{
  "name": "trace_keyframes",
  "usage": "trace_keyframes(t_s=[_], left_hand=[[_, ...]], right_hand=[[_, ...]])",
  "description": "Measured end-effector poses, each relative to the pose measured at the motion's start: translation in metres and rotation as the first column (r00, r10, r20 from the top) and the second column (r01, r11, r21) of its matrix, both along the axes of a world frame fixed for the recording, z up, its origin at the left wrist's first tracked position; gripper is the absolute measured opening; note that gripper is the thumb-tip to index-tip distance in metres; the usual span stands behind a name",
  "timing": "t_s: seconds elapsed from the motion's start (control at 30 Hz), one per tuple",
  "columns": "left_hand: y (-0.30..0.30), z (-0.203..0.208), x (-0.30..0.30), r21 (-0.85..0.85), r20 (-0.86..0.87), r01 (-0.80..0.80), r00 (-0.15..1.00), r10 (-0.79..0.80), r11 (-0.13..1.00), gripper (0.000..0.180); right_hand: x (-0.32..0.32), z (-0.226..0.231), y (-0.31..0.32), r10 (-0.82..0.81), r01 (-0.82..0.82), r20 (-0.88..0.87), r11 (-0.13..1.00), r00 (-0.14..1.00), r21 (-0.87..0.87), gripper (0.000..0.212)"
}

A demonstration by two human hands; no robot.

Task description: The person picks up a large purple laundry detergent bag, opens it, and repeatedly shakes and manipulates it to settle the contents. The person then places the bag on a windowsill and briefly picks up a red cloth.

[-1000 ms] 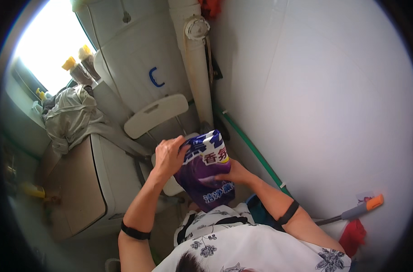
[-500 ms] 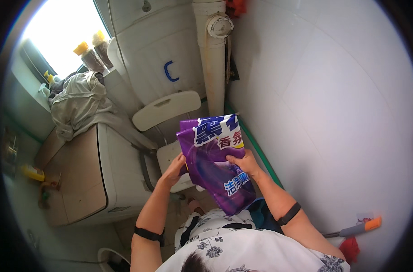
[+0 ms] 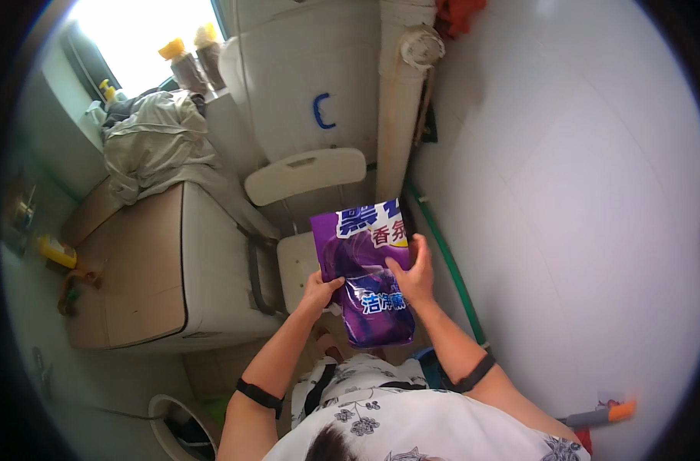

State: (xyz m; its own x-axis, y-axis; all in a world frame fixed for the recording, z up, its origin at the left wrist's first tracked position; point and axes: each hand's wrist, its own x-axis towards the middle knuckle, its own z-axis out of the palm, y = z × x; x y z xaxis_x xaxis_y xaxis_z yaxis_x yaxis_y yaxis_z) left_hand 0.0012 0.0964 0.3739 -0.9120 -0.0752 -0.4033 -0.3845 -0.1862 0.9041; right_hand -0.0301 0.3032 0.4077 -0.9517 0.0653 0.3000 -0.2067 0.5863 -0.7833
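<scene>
A purple plastic bag of detergent (image 3: pixel 365 269), with white and blue lettering, is held upright before my body. My left hand (image 3: pixel 320 292) grips its left edge, the thumb lying on the front face. On the right edge, my right hand (image 3: pixel 414 273) has its thumb on the front and its fingers behind, partly hidden. The upper end of the bag looks flat and the lower part fuller. Behind it stands a white shower chair (image 3: pixel 307 178), its seat partly covered by the bag.
At left, a washing machine (image 3: pixel 142 269) has grey cloth (image 3: pixel 161 138) draped over its back. Jars with yellow lids (image 3: pixel 187 69) stand by the window. A white pipe (image 3: pixel 402 100) and a green hose (image 3: pixel 450 269) run along the right wall. A white bucket (image 3: pixel 161 422) sits at lower left.
The bag has gone from tilted to nearly upright, its lower end swinging left and up. Both hands still grip its sides. The view has shifted, moving the room's things rightward.
</scene>
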Motion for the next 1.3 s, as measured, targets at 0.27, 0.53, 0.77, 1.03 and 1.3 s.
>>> trace_keyframes(t_s=[0.27, 0.53, 0.77, 1.03, 1.3], left_hand=[[-0.035, 0.031, -0.002, 0.25, -0.01, 0.296, 0.953, -0.303, 0.922, 0.035], [-0.049, 0.038, 0.008, 0.288, -0.161, 0.348, 0.936, -0.313, 0.892, 0.045], [-0.07, 0.083, 0.016, 0.049, -0.278, 0.47, 0.854, -0.44, 0.881, 0.033], [-0.057, 0.149, 0.039, -0.878, -0.468, -0.266, 0.646, -0.603, 0.398, 0.1], [-0.113, 0.156, 0.026, -0.945, -0.185, -0.324, 0.613, -0.768, -0.032, 0.106]], right_hand=[[0.003, 0.061, -0.019, 0.711, -0.563, 0.142, 0.399, 0.688, 0.724, 0.124], [0.0, 0.045, -0.053, 0.735, -0.603, 0.017, 0.542, 0.677, 0.585, 0.116], [-0.002, 0.04, -0.077, 0.752, -0.75, 0.083, 0.631, 0.654, 0.2, 0.092], [-0.022, 0.059, -0.095, 0.63, -0.622, 0.149, 0.776, 0.762, -0.101, 0.036], [-0.016, 0.106, -0.15, 0.734, -0.738, 0.083, 0.674, 0.674, 0.027, 0.026]])
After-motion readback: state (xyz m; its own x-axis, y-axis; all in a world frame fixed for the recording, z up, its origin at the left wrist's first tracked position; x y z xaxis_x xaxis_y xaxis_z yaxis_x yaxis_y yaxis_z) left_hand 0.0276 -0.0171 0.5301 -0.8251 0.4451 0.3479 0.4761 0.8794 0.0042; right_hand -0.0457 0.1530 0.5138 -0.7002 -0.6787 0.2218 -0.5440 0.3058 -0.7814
